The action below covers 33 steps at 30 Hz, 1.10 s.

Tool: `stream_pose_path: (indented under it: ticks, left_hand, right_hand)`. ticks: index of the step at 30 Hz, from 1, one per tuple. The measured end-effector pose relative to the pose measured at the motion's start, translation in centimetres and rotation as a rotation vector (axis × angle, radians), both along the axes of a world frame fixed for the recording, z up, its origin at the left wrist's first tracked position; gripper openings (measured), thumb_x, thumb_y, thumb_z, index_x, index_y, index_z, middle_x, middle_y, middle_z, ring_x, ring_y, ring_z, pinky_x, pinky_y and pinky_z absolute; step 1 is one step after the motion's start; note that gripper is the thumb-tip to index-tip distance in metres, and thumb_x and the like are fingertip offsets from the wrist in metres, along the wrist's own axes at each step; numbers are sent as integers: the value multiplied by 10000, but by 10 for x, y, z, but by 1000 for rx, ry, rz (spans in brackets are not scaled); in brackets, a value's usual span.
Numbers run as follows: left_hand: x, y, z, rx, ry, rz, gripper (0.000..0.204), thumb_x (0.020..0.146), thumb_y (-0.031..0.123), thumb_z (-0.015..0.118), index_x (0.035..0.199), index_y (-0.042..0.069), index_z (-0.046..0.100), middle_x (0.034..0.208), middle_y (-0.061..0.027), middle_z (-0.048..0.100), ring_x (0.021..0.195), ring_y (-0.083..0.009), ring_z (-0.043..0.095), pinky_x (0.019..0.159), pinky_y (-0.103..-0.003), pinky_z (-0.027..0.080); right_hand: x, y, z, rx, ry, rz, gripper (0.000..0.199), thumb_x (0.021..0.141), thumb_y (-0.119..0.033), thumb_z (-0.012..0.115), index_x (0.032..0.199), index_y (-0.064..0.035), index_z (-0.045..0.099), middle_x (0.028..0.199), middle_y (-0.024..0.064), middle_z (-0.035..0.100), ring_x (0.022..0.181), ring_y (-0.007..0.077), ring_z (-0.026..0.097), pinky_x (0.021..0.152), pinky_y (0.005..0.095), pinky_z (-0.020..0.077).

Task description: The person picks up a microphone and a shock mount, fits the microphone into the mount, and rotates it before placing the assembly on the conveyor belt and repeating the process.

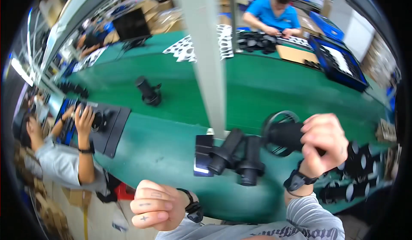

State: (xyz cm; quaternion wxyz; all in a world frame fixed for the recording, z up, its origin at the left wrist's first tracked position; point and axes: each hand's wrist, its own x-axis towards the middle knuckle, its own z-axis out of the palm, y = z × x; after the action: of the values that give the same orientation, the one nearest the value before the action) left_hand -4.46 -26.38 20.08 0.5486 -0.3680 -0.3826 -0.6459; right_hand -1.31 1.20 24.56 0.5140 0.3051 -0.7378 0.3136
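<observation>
My right hand [325, 142] is closed around a black cylindrical part [286, 135] with a round, see-through, ring-like end, raised over the right side of the green table. That part looks slightly blurred, so its exact kind is unclear. My left hand [155, 205] is curled into a fist in front of the table's near edge, with nothing showing in it. Between my hands, two black cylindrical parts with wide collars, one on the left [225, 151] and one on the right [249, 160], lie beside a dark phone-like device [203, 155] with a partly lit screen.
A pale metal post [205, 64] rises ahead of me. Beyond the near table, a black cylindrical part [148, 90] stands on a green surface [180, 85]. Several black parts [356, 165] lie at right. A co-worker [71, 158] handles parts at left; another [277, 15] works opposite beside a blue tray [339, 62].
</observation>
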Motion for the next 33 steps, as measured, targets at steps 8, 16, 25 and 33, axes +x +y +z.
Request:
stream_pose_path:
  ticks: [8, 16, 25, 33]
  left_hand:
    - [88, 86, 15, -749, -522, -193, 644, 648, 298, 810, 1172, 26, 555, 1133, -161, 551, 876, -236, 616, 680, -312, 525]
    - [103, 131, 22, -895, -797, -65, 647, 558, 161, 833, 1126, 25, 556, 1111, -101, 506, 932, -204, 597, 635, -261, 538]
    - [104, 155, 13, -917, -628, 89, 710, 491, 172, 862, 1109, 65, 530, 1062, -116, 461, 939, -232, 517, 714, -325, 465]
    - [103, 150, 21, -960, -522, 126, 663, 524, 158, 878, 1115, 70, 590, 1083, -113, 461, 844, -244, 566, 638, -345, 510]
  right_hand:
    - [46, 27, -60, -1249, -6, 1031, 217, 681, -90, 538, 878, -20, 593, 729, 80, 527, 748, 264, 509, 670, 411, 480]
    - [13, 50, -87, -1684, -212, 1109, 149, 723, -82, 520, 859, -68, 579, 781, 43, 550, 786, 233, 528, 753, 395, 511]
    - [0, 48, -110, -1829, -365, 1485, 167, 762, -68, 545, 913, -72, 615, 832, 24, 602, 860, 200, 554, 835, 378, 501]
    - [2, 45, -94, -1736, -354, 1356, 200, 790, -181, 519, 912, -38, 587, 830, 84, 586, 846, 232, 571, 800, 373, 514]
